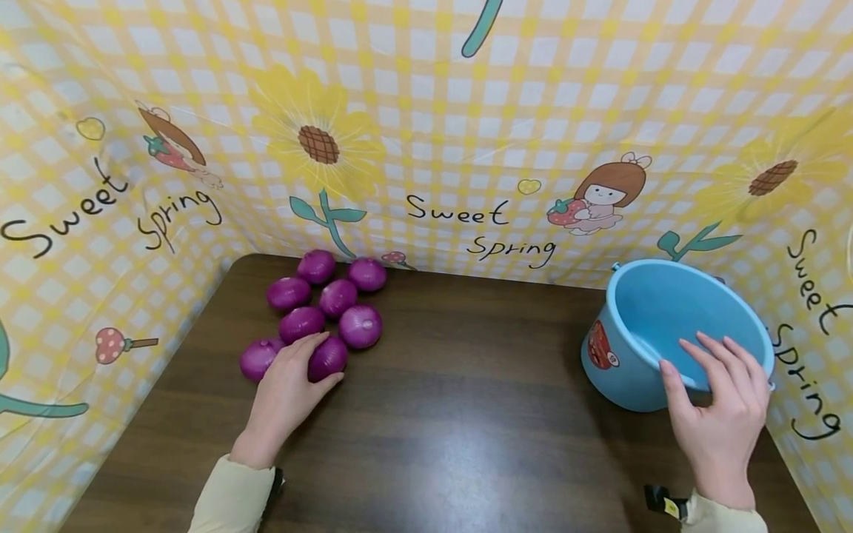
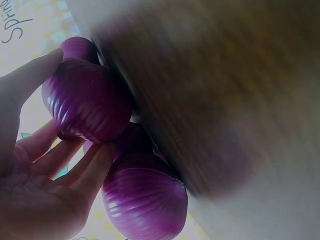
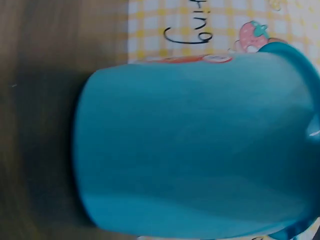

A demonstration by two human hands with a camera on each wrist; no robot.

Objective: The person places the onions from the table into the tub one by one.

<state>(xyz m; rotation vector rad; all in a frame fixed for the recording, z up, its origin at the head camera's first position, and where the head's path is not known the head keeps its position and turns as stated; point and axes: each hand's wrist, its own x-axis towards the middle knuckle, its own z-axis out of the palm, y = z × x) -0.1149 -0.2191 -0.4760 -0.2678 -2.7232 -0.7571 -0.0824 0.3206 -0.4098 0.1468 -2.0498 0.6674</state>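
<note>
In the head view several purple onions lie grouped at the table's left back. My left hand [image 1: 286, 389] has its thumb and fingers around the near right onion [image 1: 327, 360], and the left wrist view shows that onion [image 2: 87, 102] between thumb and fingers. Another onion [image 1: 258, 360] lies just left of the hand, partly covered by it. At the right stands a light blue bucket [image 1: 629, 374] with a red label. Over its near rim is my right hand [image 1: 723, 407], fingers spread and slightly bent, holding nothing visible. The right wrist view shows the bucket's side [image 3: 195, 145] but no fingers.
A dark wooden table [image 1: 460, 385] carries everything. Yellow checked cloth [image 1: 426, 133] with printed flowers and words stands as walls behind and at both sides. The bucket is close to the right wall.
</note>
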